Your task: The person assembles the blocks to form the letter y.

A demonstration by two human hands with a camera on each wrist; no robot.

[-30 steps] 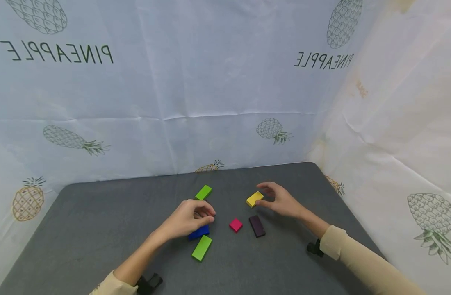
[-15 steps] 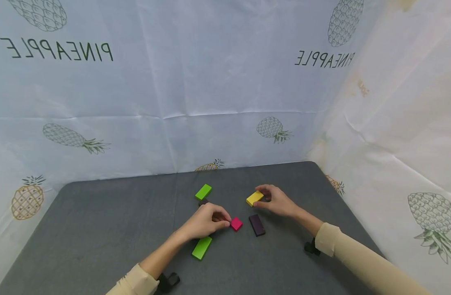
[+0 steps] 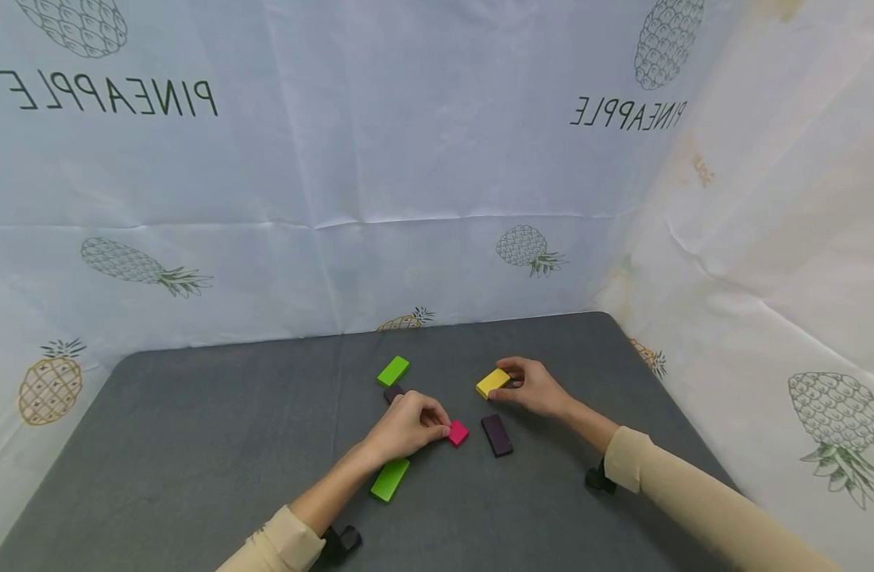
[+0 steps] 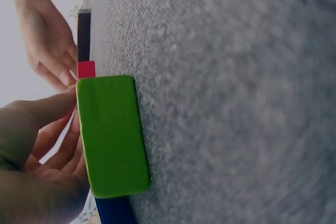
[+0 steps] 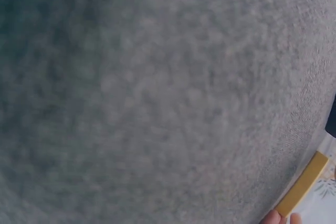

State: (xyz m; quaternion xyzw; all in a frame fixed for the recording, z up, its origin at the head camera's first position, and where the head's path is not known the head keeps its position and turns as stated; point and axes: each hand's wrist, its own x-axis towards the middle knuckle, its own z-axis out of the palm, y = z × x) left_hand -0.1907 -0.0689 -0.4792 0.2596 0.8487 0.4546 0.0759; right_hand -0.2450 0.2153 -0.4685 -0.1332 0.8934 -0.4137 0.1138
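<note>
My left hand (image 3: 404, 429) pinches the left corner of a small red block (image 3: 459, 433) between thumb and fingertips. In the left wrist view a green block (image 4: 113, 135) stands in front, covering part of those fingers. My right hand (image 3: 539, 388) holds a yellow block (image 3: 492, 383) by its right end, thumb on the near side and fingers on the far side. In the right wrist view only fingertips (image 5: 273, 217) show at the lower end of the yellow block. Both blocks appear to be on the table.
A dark block (image 3: 497, 435) lies right of the red one. Green blocks lie far (image 3: 393, 370) and near (image 3: 390, 481); another dark block (image 3: 392, 393) is partly behind my left hand. A blue block (image 4: 115, 211) shows in the left wrist view. Patterned cloth (image 3: 408, 159) backs the grey table (image 3: 230, 445).
My left hand has moved right, from above the blue block to the red block, and pinches its corner. My right hand's fingers have closed in on the yellow block, which stays in place.
</note>
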